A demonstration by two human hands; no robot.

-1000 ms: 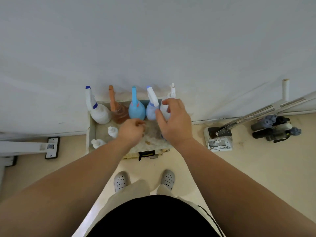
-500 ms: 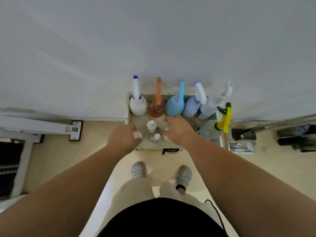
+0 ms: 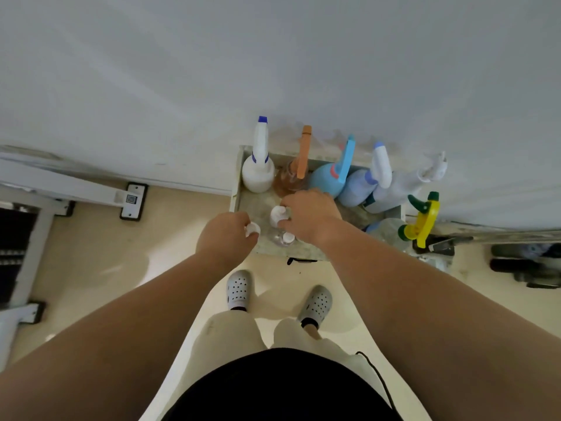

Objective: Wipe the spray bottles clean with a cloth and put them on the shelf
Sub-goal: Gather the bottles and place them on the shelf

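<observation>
The left hand (image 3: 226,235) curls its fingers round a small white-capped bottle (image 3: 252,229) at the front left corner of the low pale stone-topped shelf (image 3: 239,196), gripping it. The right hand (image 3: 309,215) reaches over the middle of the same shelf, its thumb and fingers closed on the white pump top of a small white bottle (image 3: 277,214). Just in front of that bottle, near the shelf's front edge, stands a small clear bottle with a white cap (image 3: 284,238), apart from both hands.

Along the back of the shelf, against the white wall (image 3: 273,56), a row of spray bottles stands upright: a white one with a blue-tipped nozzle (image 3: 258,171) at the left end, then a clear amber one with an orange trigger (image 3: 293,176), a round light-blue one (image 3: 328,177), a pale blue one with a white head (image 3: 359,185), and a white one (image 3: 400,185) at the right end. A clear bottle with a yellow and green trigger (image 3: 403,230) sits at the shelf's right front corner.

In front of the shelf, on the beige floor (image 3: 91,253), are the person's two white perforated clogs (image 3: 238,289).
</observation>
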